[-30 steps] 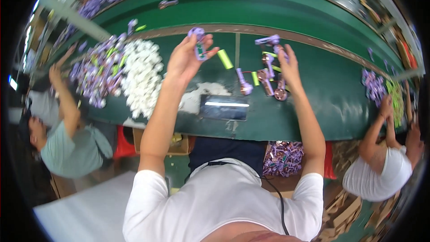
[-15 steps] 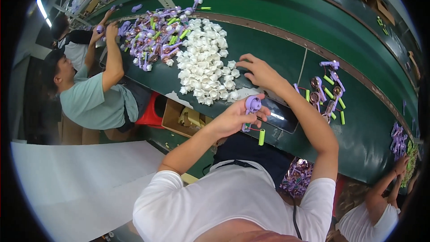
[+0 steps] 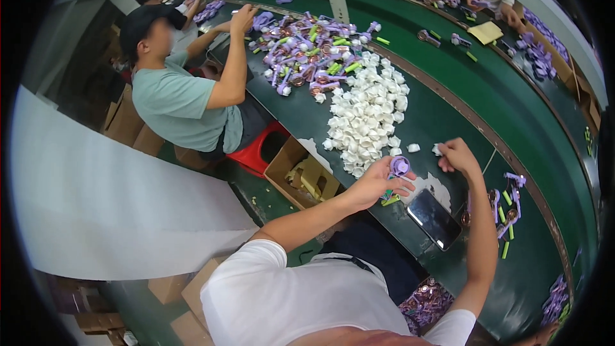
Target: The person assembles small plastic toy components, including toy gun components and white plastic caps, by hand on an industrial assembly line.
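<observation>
My left hand [image 3: 377, 184] holds a purple plastic fan-like unit with a round head [image 3: 400, 166]. A green cylindrical battery [image 3: 390, 200] shows just below it. Over the green work surface, my right hand [image 3: 459, 156] pinches a small white petal-shaped part [image 3: 437, 149] between its fingertips. One more white part [image 3: 413, 148] lies singly between that hand and a big heap of the same white parts [image 3: 368, 115]. Close by both hands, a dark smartphone [image 3: 434, 219] rests on the bench.
Beyond the white heap lies a pile of purple units with green batteries [image 3: 307, 51]. More units [image 3: 506, 208] sit right of my right forearm. A co-worker in a green shirt [image 3: 182, 99] sits at left, near a red stool [image 3: 259, 147] and a cardboard box [image 3: 291, 173].
My right hand has gone from the edge of the white heap to the right, now with a white part in its fingers. The whole view has turned, and my left hand still holds the purple unit.
</observation>
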Tool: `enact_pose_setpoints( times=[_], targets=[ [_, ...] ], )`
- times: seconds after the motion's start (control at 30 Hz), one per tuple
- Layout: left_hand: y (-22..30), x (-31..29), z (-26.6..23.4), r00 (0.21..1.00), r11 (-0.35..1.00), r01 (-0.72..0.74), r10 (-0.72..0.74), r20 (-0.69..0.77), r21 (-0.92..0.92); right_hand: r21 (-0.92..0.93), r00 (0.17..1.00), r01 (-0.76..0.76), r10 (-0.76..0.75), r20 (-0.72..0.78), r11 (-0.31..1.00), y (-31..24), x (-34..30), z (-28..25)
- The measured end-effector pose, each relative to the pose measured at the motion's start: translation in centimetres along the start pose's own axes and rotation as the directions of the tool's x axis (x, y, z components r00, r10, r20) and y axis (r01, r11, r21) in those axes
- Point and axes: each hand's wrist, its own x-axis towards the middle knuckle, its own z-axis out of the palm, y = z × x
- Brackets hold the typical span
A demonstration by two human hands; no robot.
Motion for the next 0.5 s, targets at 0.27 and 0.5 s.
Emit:
enact_pose_setpoints(
  times=[0.27, 0.5],
  targets=[
    [-0.2, 2.2, 0.6, 0.999, 1.000, -0.022, 0.022, -0.044, -0.014, -0.581, 0.852, 0.232, -0.451, -0.266, 0.780, -0.8, -3.5, 2.7],
    [0.9, 4.1, 1.2, 0.983, 0.980, -0.143, 0.157, -0.098, 0.136, 0.385, 0.882, 0.453, -0.340, -0.326, 0.804, -3.4, -6.4, 3.3]
  ],
)
